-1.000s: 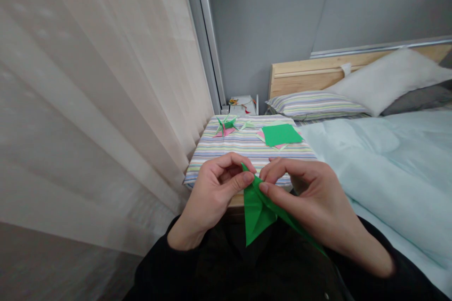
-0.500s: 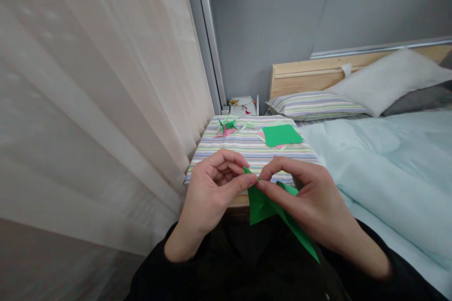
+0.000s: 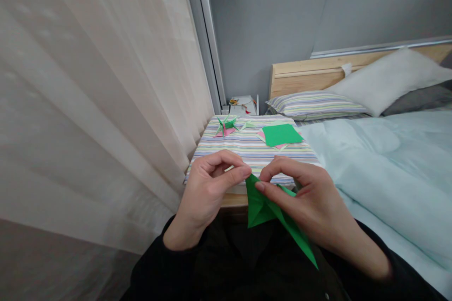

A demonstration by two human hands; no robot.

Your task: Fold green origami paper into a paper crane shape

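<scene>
A partly folded sheet of green origami paper [image 3: 259, 209] hangs between my two hands, above my lap at the near edge of the table. My left hand [image 3: 215, 193] pinches its upper left tip between thumb and forefinger. With thumb and forefinger, my right hand [image 3: 307, 197] grips the folded edge a little to the right. One long point of the paper slants down below my right hand. Part of the paper is hidden behind the right fingers.
On the striped cloth [image 3: 222, 150] lie folded paper cranes [image 3: 228, 126] in green and pink, plus a stack of green paper squares [image 3: 282, 135] over pink ones. A curtain [image 3: 141, 103] hangs at the left; a bed [image 3: 395, 150] stands at the right.
My left thumb and forefinger have shifted slightly left to the paper's tip, parting from the right fingers. The paper's lower point has dipped a little.
</scene>
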